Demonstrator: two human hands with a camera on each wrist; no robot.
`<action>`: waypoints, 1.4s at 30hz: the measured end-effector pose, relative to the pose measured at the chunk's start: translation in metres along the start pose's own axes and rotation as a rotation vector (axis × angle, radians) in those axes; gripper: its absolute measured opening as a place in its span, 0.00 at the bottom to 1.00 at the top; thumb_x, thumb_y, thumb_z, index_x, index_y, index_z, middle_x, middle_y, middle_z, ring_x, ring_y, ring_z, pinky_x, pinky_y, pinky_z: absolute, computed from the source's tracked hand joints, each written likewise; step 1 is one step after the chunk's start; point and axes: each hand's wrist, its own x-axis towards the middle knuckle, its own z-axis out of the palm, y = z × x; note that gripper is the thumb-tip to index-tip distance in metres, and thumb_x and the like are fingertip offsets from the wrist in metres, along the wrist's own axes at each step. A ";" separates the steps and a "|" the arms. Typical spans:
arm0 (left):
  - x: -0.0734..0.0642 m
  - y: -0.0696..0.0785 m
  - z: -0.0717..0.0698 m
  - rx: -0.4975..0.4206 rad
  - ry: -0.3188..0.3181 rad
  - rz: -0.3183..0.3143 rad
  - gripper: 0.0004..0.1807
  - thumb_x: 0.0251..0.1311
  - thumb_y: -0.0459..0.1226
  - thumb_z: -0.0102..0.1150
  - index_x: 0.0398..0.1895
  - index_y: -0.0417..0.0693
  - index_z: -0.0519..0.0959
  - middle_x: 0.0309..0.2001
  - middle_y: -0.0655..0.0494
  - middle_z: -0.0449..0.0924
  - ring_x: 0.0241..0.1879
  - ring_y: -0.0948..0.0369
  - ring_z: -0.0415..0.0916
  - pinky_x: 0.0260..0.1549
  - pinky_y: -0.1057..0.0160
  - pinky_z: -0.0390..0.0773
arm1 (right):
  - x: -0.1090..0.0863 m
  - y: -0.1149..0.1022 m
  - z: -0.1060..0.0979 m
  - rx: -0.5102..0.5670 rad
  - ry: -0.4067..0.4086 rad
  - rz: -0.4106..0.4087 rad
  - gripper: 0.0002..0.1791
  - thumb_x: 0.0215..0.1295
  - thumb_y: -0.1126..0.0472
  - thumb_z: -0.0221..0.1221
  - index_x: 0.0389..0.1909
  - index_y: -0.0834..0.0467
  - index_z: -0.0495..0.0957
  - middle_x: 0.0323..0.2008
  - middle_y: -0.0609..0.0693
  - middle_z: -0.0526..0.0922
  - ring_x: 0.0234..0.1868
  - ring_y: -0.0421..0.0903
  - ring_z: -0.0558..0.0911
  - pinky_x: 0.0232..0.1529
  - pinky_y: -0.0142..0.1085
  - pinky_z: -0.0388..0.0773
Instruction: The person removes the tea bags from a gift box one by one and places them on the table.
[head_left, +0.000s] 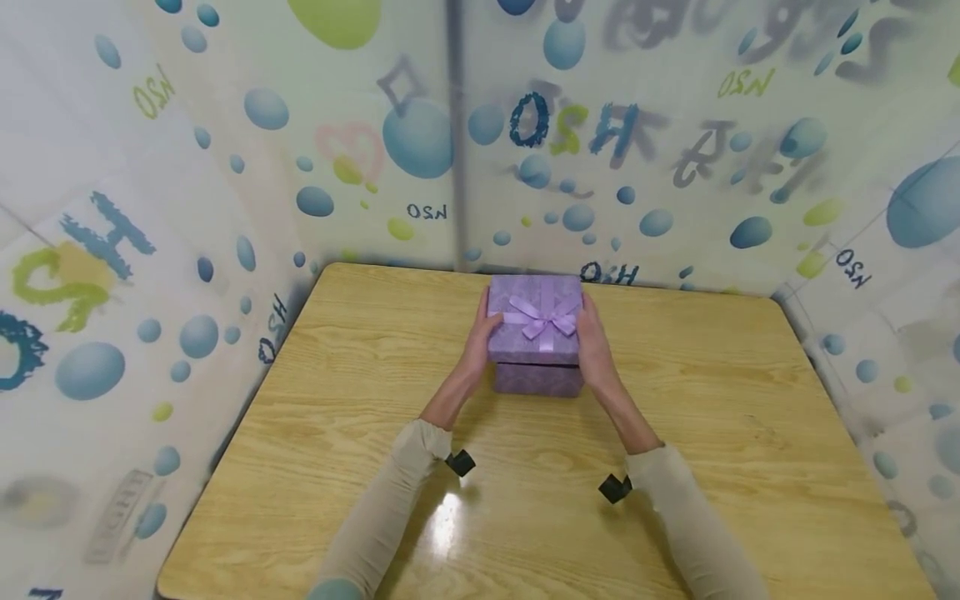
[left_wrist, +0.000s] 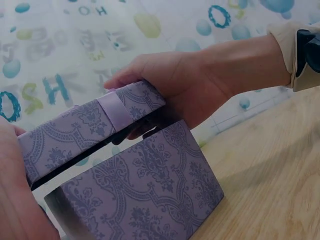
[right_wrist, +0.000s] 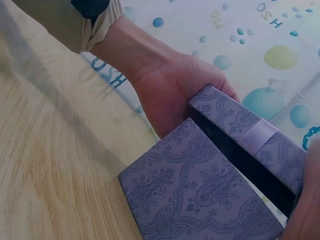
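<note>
Misalignment is the main hazard I judge from here. The lid [head_left: 513,342] is held above the box base [head_left: 537,380], with a gap between them in both wrist views. If my 2 hands move unevenly, the lid may tilt and bind on the box base, dragging it across the desk [head_left: 300,417] or tipping it. Fingers in the gap could be pinched if the lid slips. A thumb sliding inward could pull the ribbon bow [head_left: 542,323], above the box base, out of shape.

Hand state: my left hand [head_left: 475,343] grips the lid left of the box base, partly closed, thumb over the top edge; its hidden fingertips I cannot place. My right hand [head_left: 596,350] grips the lid right of the box base, opened to the lid's thickness, fingers curled beneath. The box base appears to stand on the desk; whether either palm touches it, I cannot tell.
</note>
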 end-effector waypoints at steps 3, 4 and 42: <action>0.000 0.000 -0.003 -0.023 0.004 0.002 0.43 0.73 0.46 0.42 0.87 0.60 0.38 0.86 0.57 0.34 0.84 0.56 0.30 0.78 0.48 0.34 | 0.001 -0.004 0.001 -0.041 -0.011 -0.023 0.39 0.85 0.45 0.29 0.84 0.65 0.37 0.84 0.61 0.39 0.84 0.57 0.38 0.80 0.52 0.35; 0.000 0.001 -0.004 -0.030 0.005 0.004 0.43 0.73 0.46 0.42 0.87 0.59 0.38 0.86 0.57 0.34 0.84 0.56 0.30 0.78 0.48 0.34 | 0.002 -0.005 0.001 -0.049 -0.017 -0.024 0.39 0.85 0.45 0.29 0.84 0.66 0.36 0.84 0.61 0.38 0.84 0.57 0.38 0.80 0.52 0.34; -0.009 0.023 -0.065 0.001 0.053 0.029 0.39 0.75 0.46 0.38 0.86 0.54 0.43 0.86 0.55 0.37 0.83 0.57 0.33 0.78 0.49 0.37 | 0.012 -0.045 0.057 0.174 -0.065 0.098 0.47 0.80 0.41 0.46 0.85 0.56 0.33 0.85 0.50 0.38 0.83 0.42 0.39 0.80 0.42 0.37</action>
